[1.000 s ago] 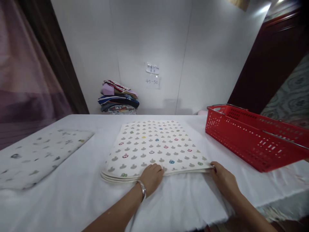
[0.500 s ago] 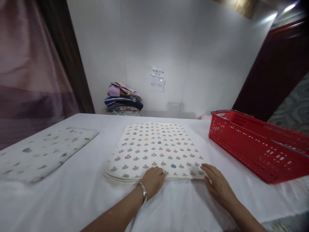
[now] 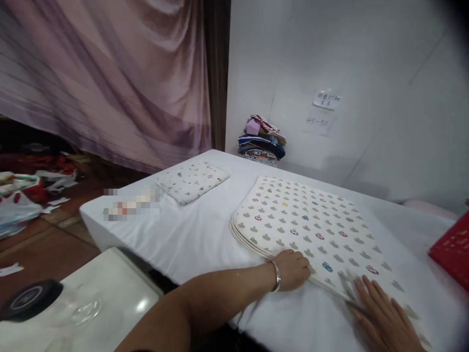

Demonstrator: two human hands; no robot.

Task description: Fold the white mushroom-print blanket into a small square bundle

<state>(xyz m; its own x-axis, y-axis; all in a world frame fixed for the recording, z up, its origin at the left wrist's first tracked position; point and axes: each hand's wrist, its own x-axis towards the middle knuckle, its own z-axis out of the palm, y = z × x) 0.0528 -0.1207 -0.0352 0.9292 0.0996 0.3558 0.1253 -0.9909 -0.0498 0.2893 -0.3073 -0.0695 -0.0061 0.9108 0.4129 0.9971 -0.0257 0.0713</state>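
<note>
A white folded cloth [image 3: 293,215] with grey shapes and small coloured figures lies on the bed-like table, its layers showing along the rounded left corner. At its near edge my left hand [image 3: 291,270], with a silver bangle at the wrist, has its fingers closed over the border; the thumb is hidden. Further right, my right hand [image 3: 388,315] rests flat on the cloth near the same edge, fingers stretched out and slightly blurred. A smaller folded cloth [image 3: 192,182] with a sparse print lies apart at the left.
White sheeting [image 3: 198,234] covers the table. A red basket [image 3: 452,249] stands at the right edge. Folded clothes [image 3: 262,142] are stacked against the wall. Left of the table are a white appliance-like surface [image 3: 106,293], a pink curtain [image 3: 146,73] and bags [image 3: 18,210] on the floor.
The view has swung left, bringing the floor and curtain in. My right hand has shifted onto the cloth and flattened. My left hand stays at the near edge.
</note>
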